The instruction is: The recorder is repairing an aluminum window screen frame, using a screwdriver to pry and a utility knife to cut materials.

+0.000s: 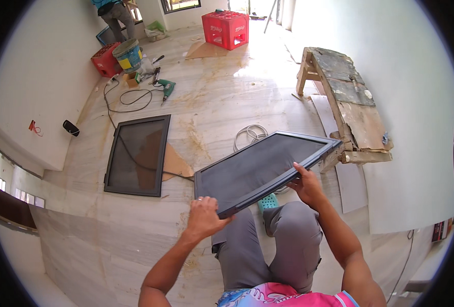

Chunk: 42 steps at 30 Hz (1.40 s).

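A left hand (204,217) grips the lower corner of a dark framed panel (257,170) at the picture's center while the right hand (306,185) holds its near edge. A second panel (144,146) lies on the floor (216,97) at left, below a green drill (169,89), and a red crate (226,30) stands at top center.

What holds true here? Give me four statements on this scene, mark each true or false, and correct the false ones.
1. The left grip and right grip hold one dark-framed panel. True.
2. The green power drill lies on a crate. False: the green power drill lies on the floor.
3. A second panel lies left of the held one. True.
4. The wooden bench stands at the left. False: the wooden bench stands at the right.
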{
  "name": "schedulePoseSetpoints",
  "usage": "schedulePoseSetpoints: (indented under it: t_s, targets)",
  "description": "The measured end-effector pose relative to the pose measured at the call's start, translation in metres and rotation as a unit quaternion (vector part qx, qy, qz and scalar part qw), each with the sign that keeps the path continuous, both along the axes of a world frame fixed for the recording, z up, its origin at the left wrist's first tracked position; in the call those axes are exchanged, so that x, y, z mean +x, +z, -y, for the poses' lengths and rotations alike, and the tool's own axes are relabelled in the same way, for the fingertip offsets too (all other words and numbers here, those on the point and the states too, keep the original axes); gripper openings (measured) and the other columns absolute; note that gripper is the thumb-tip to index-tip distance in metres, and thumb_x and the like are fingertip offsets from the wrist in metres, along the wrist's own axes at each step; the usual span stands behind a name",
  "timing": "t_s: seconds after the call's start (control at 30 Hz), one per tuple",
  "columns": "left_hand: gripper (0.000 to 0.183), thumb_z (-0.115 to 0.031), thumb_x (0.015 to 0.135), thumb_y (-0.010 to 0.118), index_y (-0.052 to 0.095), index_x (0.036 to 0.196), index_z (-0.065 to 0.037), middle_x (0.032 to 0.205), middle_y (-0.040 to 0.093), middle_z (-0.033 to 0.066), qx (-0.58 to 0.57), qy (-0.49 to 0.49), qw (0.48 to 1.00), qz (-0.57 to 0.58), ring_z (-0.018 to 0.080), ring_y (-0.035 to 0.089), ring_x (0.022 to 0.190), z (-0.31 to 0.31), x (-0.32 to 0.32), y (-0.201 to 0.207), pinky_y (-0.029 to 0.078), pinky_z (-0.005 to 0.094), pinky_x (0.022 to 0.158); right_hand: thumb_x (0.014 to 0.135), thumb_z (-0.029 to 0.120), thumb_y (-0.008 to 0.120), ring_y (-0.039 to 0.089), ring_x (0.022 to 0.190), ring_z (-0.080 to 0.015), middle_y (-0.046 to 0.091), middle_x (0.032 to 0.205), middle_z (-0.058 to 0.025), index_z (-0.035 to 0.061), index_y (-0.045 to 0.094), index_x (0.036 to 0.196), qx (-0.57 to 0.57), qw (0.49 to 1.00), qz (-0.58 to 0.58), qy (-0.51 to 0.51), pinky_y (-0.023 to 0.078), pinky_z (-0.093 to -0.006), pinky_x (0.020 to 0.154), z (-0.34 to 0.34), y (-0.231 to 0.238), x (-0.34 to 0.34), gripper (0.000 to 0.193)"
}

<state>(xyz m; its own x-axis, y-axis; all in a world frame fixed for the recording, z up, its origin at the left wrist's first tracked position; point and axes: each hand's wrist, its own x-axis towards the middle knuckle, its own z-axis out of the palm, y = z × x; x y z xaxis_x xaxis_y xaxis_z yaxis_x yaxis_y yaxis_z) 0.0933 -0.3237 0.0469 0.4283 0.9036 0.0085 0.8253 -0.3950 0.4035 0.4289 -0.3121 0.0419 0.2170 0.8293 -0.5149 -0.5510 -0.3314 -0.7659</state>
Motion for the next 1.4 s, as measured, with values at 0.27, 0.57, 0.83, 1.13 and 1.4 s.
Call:
schedulePoseSetpoints:
  t_s: [0.27,0.57,0.83,1.13,1.4]
  targets:
    - [0.067,-0.066,0.076,0.07,0.058,0.081,0.001,0.083,0.064,0.0186,-0.13,0.024,0.99,0.048,0.035,0.063,0.083,0.013,0.083,0.046,0.047,0.046,0.076,0.093,0.043,0.064,0.069,0.081,-0.0257,0.066,0.098,-0.0162,-0.0035,0.056,0.118,-0.034,0.968,0.09,0.23,0.061,-0.0408,0.076,-0.016,0.039,0.008,0.054]
    - [0.057,-0.054,0.08,0.074,0.059,0.082,0.001,0.071,0.062,0.0133,-0.095,0.015,0.98,0.173,0.031,0.063,0.071,0.023,0.113,0.022,0.048,0.0407,0.066,0.089,0.02,0.068,0.061,0.08,-0.0164,0.058,0.104,-0.0087,0.0057,0.041,0.124,-0.034,0.989,0.087,0.113,0.056,-0.0364,0.066,0.052,0.016,-0.059,0.046]
    - [0.053,-0.053,0.079,0.075,0.064,0.086,-0.002,0.079,0.062,0.0113,-0.139,0.032,0.954,0.265,0.0285,0.06,0.077,0.018,0.037,-0.037,0.048,0.0399,0.071,0.086,0.004,0.049,0.065,0.103,-0.0461,0.057,0.127,-0.0272,0.0079,0.026,0.138,-0.014,0.993,-0.084,0.086,0.056,-0.0566,0.086,0.068,0.025,-0.004,0.057]
    - [0.047,-0.041,0.08,0.078,0.063,0.104,-0.004,0.089,0.064,0.0134,-0.114,0.027,0.987,0.115,0.0325,0.063,0.085,0.118,0.02,-0.051,0.051,0.042,0.08,0.085,0.009,0.048,0.062,0.107,-0.0475,0.053,0.133,-0.0299,0.0095,0.026,0.142,0.016,0.964,-0.211,0.164,0.054,-0.0571,0.089,0.056,0.014,0.01,0.06]
    - [0.055,-0.041,0.098,0.047,0.048,0.131,0.003,0.129,0.055,0.0223,-0.381,0.298,0.238,0.842,0.0338,0.048,0.128,0.103,0.066,-0.091,0.039,0.042,0.109,0.082,0.017,0.051,0.064,0.104,-0.0434,0.052,0.135,-0.028,0.0119,0.026,0.147,-0.038,0.94,-0.246,0.232,0.053,-0.0562,0.089,0.061,0.002,0.017,0.07]
